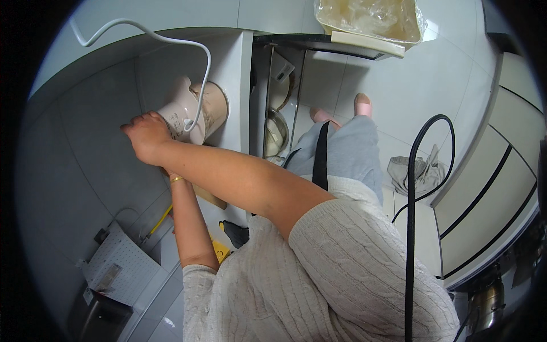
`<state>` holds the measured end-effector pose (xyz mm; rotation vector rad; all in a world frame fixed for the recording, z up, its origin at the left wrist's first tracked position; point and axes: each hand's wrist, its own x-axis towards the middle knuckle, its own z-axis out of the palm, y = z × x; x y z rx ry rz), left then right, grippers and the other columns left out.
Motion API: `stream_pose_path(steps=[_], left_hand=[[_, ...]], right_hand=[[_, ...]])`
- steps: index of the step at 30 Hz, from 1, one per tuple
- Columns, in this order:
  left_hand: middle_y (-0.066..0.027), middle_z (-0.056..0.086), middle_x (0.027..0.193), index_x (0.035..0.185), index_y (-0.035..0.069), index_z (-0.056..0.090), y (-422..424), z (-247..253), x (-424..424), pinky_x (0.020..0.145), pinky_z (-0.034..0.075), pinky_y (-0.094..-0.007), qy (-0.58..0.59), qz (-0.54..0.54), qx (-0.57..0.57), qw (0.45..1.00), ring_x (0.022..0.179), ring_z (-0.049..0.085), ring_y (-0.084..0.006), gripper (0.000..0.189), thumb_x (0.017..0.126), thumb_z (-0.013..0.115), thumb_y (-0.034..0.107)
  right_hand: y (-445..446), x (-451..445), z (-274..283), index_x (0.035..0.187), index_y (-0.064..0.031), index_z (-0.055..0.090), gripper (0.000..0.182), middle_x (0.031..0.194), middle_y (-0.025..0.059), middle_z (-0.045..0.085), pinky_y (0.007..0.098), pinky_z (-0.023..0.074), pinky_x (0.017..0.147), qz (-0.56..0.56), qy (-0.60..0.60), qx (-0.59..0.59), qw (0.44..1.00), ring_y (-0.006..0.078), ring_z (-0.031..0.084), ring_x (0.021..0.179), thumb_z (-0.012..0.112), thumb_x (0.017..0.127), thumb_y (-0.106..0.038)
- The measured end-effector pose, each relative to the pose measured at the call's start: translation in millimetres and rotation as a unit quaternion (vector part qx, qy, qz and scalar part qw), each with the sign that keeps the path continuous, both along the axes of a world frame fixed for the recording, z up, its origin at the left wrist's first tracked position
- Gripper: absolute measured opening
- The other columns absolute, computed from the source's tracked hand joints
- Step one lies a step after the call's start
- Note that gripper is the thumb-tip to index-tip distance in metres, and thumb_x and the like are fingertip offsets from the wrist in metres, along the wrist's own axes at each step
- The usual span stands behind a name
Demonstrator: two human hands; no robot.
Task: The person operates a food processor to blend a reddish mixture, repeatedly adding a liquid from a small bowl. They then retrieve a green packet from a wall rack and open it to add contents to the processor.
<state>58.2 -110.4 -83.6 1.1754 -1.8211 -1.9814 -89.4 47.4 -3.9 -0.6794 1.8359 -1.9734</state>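
Note:
A pink jug-shaped kitchen appliance stands on the white counter, close to the tiled wall. Dark markings show on its side, and a white power cord is plugged into it. My right hand is over the appliance's upper end with its fingers curled around it. That arm crosses in front of my left arm. Of my left hand, only a small part shows near a gold bracelet; my right forearm hides the rest and whatever it touches.
Below the counter, a pulled-out drawer holds bowls and dishes. A lined bin hangs beyond its front. One black cable loops across the right side. Grey cloth or a bag lies by the cabinets. A perforated white panel is at lower left.

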Motion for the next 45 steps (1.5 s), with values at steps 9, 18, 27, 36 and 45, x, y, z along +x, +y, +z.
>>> stream_pose_path(steps=[9,18,27,36,45], left_hand=[[-0.01,0.034,0.149,0.148,0.01,0.027,-26,-11,17,0.113,0.024,-0.037,0.074,0.028,0.131,0.988,0.135,0.034,-0.0254,0.058,0.102,0.028,0.045],[-0.0095,0.04,0.144,0.145,0.011,0.032,-64,-28,30,0.111,0.027,-0.0379,0.054,-0.005,0.117,0.992,0.131,0.037,-0.0252,0.059,0.1,0.033,0.049],[-0.0098,0.04,0.143,0.144,0.01,0.032,-61,-30,25,0.111,0.028,-0.038,0.073,-0.001,0.12,0.99,0.13,0.038,-0.0252,0.059,0.1,0.033,0.049],[-0.0102,0.041,0.142,0.144,0.01,0.032,-62,-31,24,0.11,0.03,-0.0382,0.08,0.0,0.123,0.989,0.129,0.039,-0.0252,0.059,0.1,0.033,0.05],[-0.0106,0.041,0.141,0.143,0.01,0.033,-60,-32,24,0.109,0.031,-0.0383,0.084,0.001,0.132,0.988,0.128,0.041,-0.0252,0.059,0.1,0.033,0.05]], right_hand=[[0,-2,-1,0.115,-0.0156,0.065,0.045,0.107,0.0096,0.064,0.038,0.0373,0.1,-0.006,-0.001,0.004,1.0,0.0264,0.057,0.11,0.059,0.071,-0.007],[-1,1,1,0.115,-0.0153,0.065,0.046,0.106,0.0096,0.064,0.0387,0.0384,0.099,-0.018,0.007,-0.001,1.0,0.0265,0.058,0.109,0.059,0.07,-0.007],[-7,2,-1,0.114,-0.0139,0.065,0.046,0.107,0.0103,0.065,0.0395,0.0386,0.099,-0.029,0.01,0.0,1.0,0.0271,0.058,0.109,0.059,0.069,-0.006],[-6,2,-2,0.116,-0.0145,0.064,0.048,0.108,0.0105,0.064,0.0393,0.038,0.1,-0.02,0.009,-0.007,1.0,0.0272,0.057,0.109,0.06,0.069,-0.006],[-6,0,-2,0.118,-0.015,0.063,0.05,0.111,0.0105,0.064,0.0385,0.0379,0.101,-0.016,0.011,-0.003,1.0,0.0265,0.057,0.11,0.062,0.07,-0.006]])
